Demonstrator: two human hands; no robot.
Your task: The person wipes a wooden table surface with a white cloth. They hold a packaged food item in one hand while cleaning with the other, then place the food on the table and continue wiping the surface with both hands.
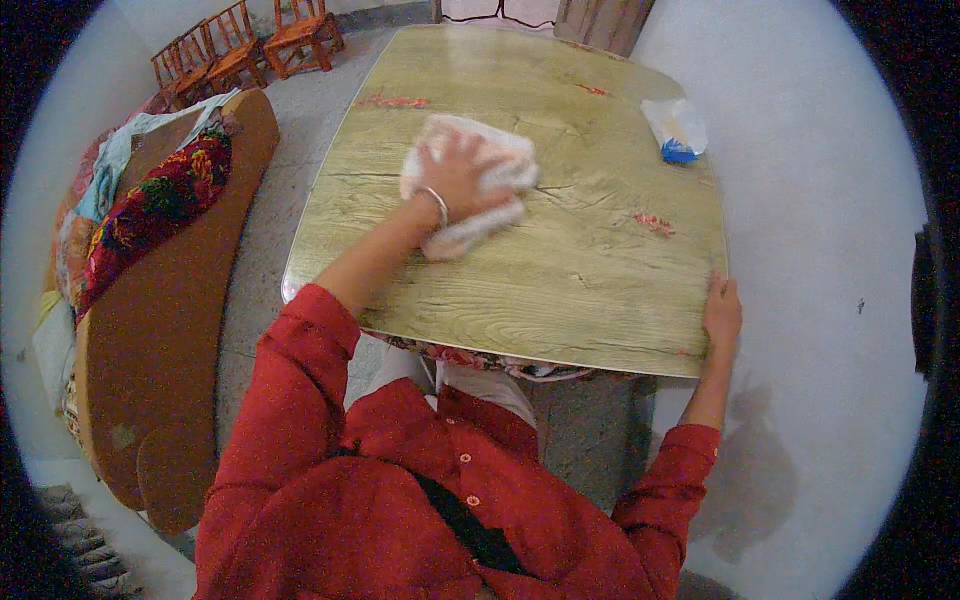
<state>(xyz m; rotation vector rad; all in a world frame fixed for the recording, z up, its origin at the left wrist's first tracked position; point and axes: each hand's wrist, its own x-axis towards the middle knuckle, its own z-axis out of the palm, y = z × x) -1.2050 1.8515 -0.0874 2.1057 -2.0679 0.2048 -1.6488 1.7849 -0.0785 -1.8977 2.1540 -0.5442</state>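
Observation:
My left hand [460,180] lies with its fingers spread on a white and pale pink cloth [455,240], pressing it against the tabletop; motion blurs both a little. The cloth is bunched and flat under the palm, left of the table's middle. A silver bangle [437,204] circles my left wrist. At the right edge of the table [560,290], my right hand [722,312] is closed round the rim. The tabletop is greenish-yellow with a wood grain and small red floral marks.
A white and blue plastic packet [677,130] lies near the table's far right edge. To the left stands a brown sofa [160,300] with a colourful patterned cloth [155,215] on it. Wooden chairs [298,38] are at the far left. A white wall [810,200] runs along the right.

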